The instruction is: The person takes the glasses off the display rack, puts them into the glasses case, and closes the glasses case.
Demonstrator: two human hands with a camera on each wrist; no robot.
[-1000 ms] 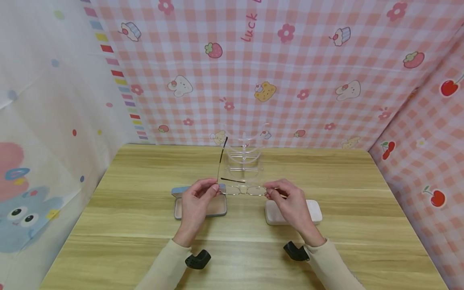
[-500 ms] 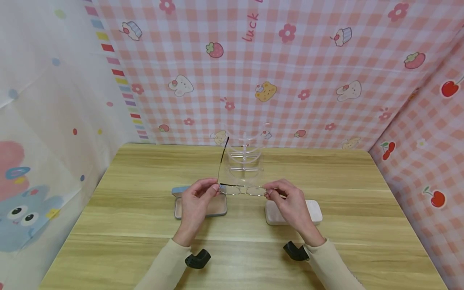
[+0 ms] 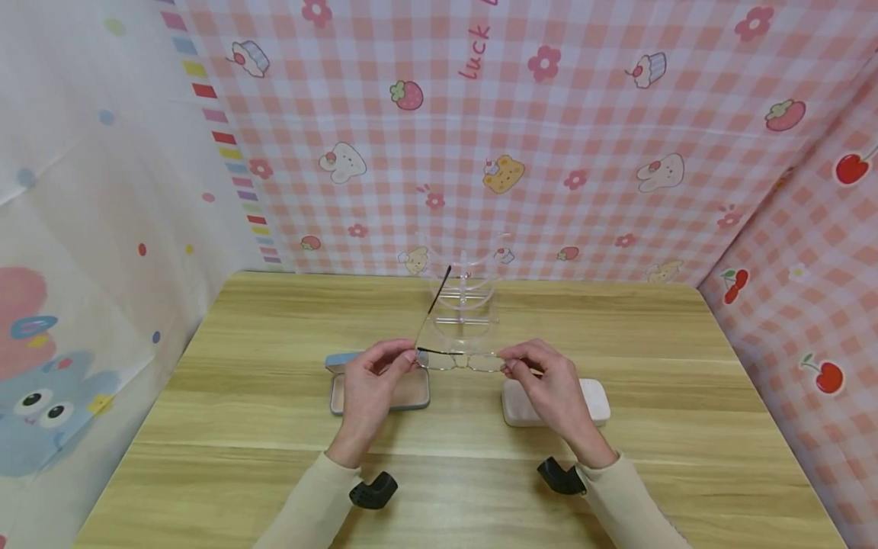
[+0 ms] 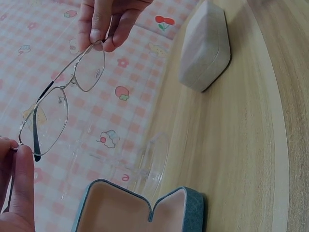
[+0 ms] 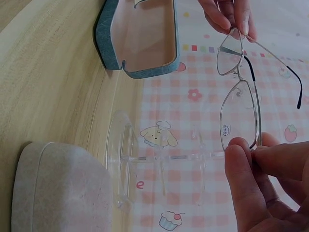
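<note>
On our table (image 3: 453,442) stand a clear stand (far centre), a white case (image 3: 595,400) right and an open case (image 3: 411,392) left; above it, our left hand (image 3: 368,385) and right hand (image 3: 554,385) pinch opposite ends of the glasses (image 3: 446,361).

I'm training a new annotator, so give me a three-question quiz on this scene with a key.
1. True or false: the left hand and the right hand both hold the glasses.
2. Multiple choice: the pale case is A) open, B) closed, C) in the left hand.
3. Short answer: which see-through object stands towards the back of the table?

Key: 1. True. 2. B. 3. A transparent stand.
</note>
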